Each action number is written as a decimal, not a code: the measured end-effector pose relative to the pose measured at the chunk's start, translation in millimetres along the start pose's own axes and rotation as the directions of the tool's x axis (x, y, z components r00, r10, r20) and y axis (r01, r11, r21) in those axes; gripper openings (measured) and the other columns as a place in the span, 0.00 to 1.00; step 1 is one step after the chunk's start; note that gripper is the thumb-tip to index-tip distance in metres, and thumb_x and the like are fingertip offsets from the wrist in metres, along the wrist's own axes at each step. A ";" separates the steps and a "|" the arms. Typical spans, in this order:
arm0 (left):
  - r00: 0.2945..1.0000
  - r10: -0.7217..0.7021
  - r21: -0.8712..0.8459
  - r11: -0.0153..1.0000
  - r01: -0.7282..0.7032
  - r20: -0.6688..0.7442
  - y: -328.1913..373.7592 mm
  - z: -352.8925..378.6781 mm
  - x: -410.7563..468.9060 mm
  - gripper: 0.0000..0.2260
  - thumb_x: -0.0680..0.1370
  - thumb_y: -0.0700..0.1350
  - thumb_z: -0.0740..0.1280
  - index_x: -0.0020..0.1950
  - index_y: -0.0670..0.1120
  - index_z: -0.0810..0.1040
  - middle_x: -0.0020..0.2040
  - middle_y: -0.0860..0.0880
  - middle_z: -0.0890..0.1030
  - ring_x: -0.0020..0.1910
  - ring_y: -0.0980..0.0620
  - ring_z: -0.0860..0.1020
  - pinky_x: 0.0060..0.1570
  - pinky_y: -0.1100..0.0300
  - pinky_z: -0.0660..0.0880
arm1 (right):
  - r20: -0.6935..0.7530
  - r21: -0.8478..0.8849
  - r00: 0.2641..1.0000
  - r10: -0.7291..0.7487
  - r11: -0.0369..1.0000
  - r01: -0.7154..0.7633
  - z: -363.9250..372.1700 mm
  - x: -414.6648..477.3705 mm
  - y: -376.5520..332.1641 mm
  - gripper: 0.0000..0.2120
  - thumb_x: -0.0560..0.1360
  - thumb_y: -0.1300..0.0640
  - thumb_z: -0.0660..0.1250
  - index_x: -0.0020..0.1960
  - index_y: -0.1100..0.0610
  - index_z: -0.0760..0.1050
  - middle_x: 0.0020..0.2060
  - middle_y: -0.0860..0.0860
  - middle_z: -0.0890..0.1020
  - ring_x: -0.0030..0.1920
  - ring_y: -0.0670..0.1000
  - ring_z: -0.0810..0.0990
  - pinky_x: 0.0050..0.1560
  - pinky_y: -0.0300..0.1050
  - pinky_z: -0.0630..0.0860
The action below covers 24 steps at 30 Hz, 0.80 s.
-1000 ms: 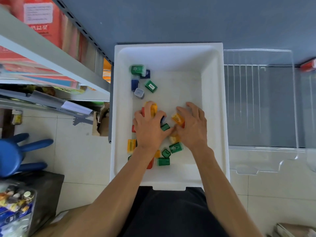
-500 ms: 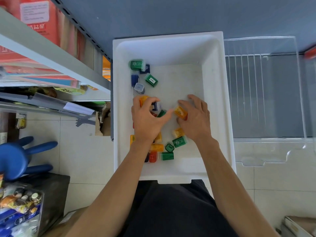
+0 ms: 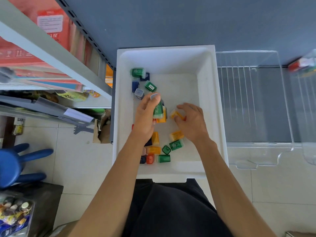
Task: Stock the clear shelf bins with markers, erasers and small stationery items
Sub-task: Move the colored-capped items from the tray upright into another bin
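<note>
Tub (image 3: 181,85) | left hand (image 3: 145,118) grips green box (image 3: 158,110) | right hand (image 3: 193,124) pinches yellow box (image 3: 175,114)

The left grip (image 3: 145,118) wraps a motion-smeared bundle of small cases. A green case (image 3: 158,109), an orange case (image 3: 162,119) and a grey cap (image 3: 153,96) show, but how many it holds cannot be told. Its wrist hides parts of a red case (image 3: 132,126) and a dark blue case (image 3: 148,142) in the white tub (image 3: 210,117). The right grip (image 3: 193,124) covers most of a yellow case (image 3: 175,113). Print on the lower green case (image 3: 176,145) is too small to read. At the right edge a clear bin (image 3: 309,151) is cut off, its red and green contents (image 3: 302,65) blurred. The clear box (image 3: 15,216) at lower left is cut off too.
</note>
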<state>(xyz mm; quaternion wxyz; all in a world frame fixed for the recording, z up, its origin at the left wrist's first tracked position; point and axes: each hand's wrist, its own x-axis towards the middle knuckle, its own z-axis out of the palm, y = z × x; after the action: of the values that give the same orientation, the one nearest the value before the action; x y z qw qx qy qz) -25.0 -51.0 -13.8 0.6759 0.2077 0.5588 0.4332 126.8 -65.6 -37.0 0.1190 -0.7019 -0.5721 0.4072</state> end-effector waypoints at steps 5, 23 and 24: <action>0.974 -0.140 -0.445 0.871 0.207 0.180 8.2 7.0 -10.7 0.23 0.69 0.59 0.71 0.58 0.46 0.76 0.50 0.46 0.81 0.52 0.46 0.78 0.63 0.44 0.73 | -0.168 0.193 0.982 -0.091 0.973 0.124 -13.6 -13.1 -26.3 0.15 0.77 0.56 0.61 0.61 0.56 0.79 0.56 0.51 0.82 0.62 0.57 0.75 0.62 0.55 0.74; 0.895 -0.242 -0.116 0.945 0.304 0.376 59.6 33.9 -62.2 0.15 0.80 0.55 0.63 0.51 0.43 0.77 0.36 0.46 0.83 0.36 0.50 0.84 0.35 0.58 0.81 | -0.543 0.276 0.837 -0.064 0.928 0.250 -26.0 -105.7 -80.5 0.17 0.74 0.37 0.66 0.56 0.47 0.80 0.51 0.45 0.78 0.49 0.41 0.76 0.45 0.28 0.70; 0.887 -0.241 -0.093 0.950 0.299 0.393 61.1 41.4 -66.7 0.15 0.81 0.55 0.63 0.50 0.44 0.77 0.35 0.46 0.82 0.35 0.51 0.83 0.35 0.58 0.80 | -0.570 0.280 0.820 -0.055 0.925 0.256 -31.4 -111.3 -80.0 0.18 0.73 0.37 0.64 0.55 0.46 0.80 0.51 0.45 0.78 0.49 0.41 0.76 0.46 0.28 0.69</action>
<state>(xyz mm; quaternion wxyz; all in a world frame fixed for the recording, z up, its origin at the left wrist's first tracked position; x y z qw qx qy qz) -7.8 -64.2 83.2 0.8380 0.1556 0.4076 0.3278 91.1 -131.0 82.2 0.4332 -0.7075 -0.4892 0.2693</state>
